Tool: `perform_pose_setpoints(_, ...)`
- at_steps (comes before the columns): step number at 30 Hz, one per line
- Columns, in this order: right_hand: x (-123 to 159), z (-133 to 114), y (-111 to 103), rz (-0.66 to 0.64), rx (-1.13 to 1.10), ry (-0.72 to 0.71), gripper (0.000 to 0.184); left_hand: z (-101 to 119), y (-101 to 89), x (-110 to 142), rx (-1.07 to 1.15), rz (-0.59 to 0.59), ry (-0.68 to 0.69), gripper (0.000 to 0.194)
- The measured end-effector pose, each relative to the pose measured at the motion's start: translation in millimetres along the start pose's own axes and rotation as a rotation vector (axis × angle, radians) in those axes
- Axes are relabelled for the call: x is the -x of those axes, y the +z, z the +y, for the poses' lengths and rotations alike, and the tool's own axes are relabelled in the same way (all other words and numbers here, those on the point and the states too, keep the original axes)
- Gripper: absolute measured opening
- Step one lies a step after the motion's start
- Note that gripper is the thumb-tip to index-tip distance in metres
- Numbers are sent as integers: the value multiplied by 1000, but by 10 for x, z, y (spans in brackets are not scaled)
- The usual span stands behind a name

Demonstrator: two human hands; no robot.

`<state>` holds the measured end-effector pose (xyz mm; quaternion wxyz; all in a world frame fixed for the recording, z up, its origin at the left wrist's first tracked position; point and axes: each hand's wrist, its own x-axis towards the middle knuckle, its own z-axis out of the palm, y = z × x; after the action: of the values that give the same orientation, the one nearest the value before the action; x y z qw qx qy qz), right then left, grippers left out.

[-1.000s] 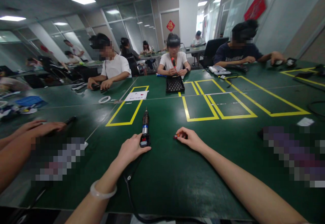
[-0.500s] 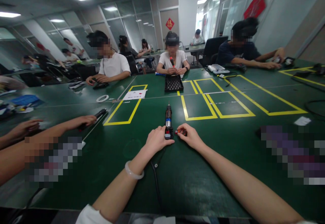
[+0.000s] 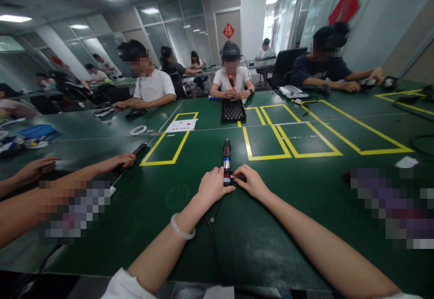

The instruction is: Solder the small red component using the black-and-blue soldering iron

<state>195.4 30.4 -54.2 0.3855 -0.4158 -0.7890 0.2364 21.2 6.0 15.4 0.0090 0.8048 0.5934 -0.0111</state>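
Observation:
In the head view, an electric screwdriver (image 3: 227, 153) lies on the green table (image 3: 271, 226) with its thin bit aimed away from me. It has a dark body, a silver part and a blue band. My left hand (image 3: 213, 184) grips its near end from the left, thumb along the bottom. My right hand (image 3: 251, 181) pinches a small red-and-black piece (image 3: 233, 177) against the right side of that near end. Whether the piece is seated in it, I cannot tell. A black cable (image 3: 211, 238) runs from beneath my left hand toward the table's near edge.
At left a co-worker's arm (image 3: 84, 172) reaches over the table, the hand on a dark tool (image 3: 139, 150). Yellow tape frames (image 3: 267, 157) mark the table. Across sits a person with a red-and-black screwdriver (image 3: 231, 81) over a black tray (image 3: 233, 119). A blurred object (image 3: 389, 208) lies right.
My left hand has brought the electric screwdriver rightward to my right hand. The small piece now touches its side. The co-worker's hand at left has moved right with the dark tool.

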Motion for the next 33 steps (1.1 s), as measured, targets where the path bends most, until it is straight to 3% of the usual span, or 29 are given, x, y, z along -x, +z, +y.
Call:
perform_pose_setpoints(12, 26, -5, -51, -51, -192, 46, 37, 15, 16, 20, 169, -21, -25, 71)
perform_pose_setpoints(19, 51, -53, -51, -107, -295, 9, 44, 20, 99, 42, 131, 61, -120, 57)
perform_pose_setpoints(27, 88, -163, -56, -159, -322, -33, 42, -73, 148, 81, 69, 107, -104, 52)
perform_pose_setpoints(33, 106, -132, -62, -142, -317, -9, 36, -272, 140, 280, -38, 135, -101, 57)
